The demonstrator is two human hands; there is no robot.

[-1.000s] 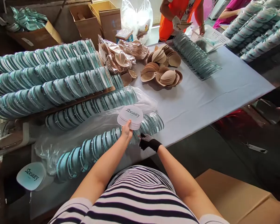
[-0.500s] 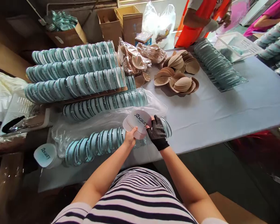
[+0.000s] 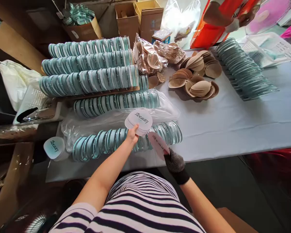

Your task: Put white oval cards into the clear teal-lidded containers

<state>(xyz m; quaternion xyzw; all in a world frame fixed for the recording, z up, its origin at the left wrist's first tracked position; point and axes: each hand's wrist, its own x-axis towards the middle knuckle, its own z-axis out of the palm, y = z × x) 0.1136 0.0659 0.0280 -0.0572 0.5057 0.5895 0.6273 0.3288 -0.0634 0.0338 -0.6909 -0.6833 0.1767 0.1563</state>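
Note:
My bare left hand (image 3: pixel 133 135) grips a small stack of white rounded cards (image 3: pixel 141 120) printed "beauty", thumb on top. To its right, my right hand (image 3: pixel 175 163), in a black fingerless glove, pinches a single card (image 3: pixel 158 144) of the same shape, tilted and slightly blurred, apart from the stack. Beneath both hands a row of clear, blue-tinted round pieces (image 3: pixel 106 144) stands on edge along the table's near side. More printed cards (image 3: pixel 54 148) lie in a pile at the row's left end.
Further rows of the tinted pieces (image 3: pixel 89 79) stand at the back left. Brown oval pieces (image 3: pixel 201 89) are heaped mid-table, beside plastic-wrapped ones (image 3: pixel 149 58). A stack of clear pieces (image 3: pixel 247 71) and a white basket (image 3: pixel 285 47) lie right. A person in an orange vest (image 3: pixel 210 24) stands opposite.
My right hand has drawn one card off the stack and moved down, toward me. My left hand keeps the other cards. The view has shifted slightly.

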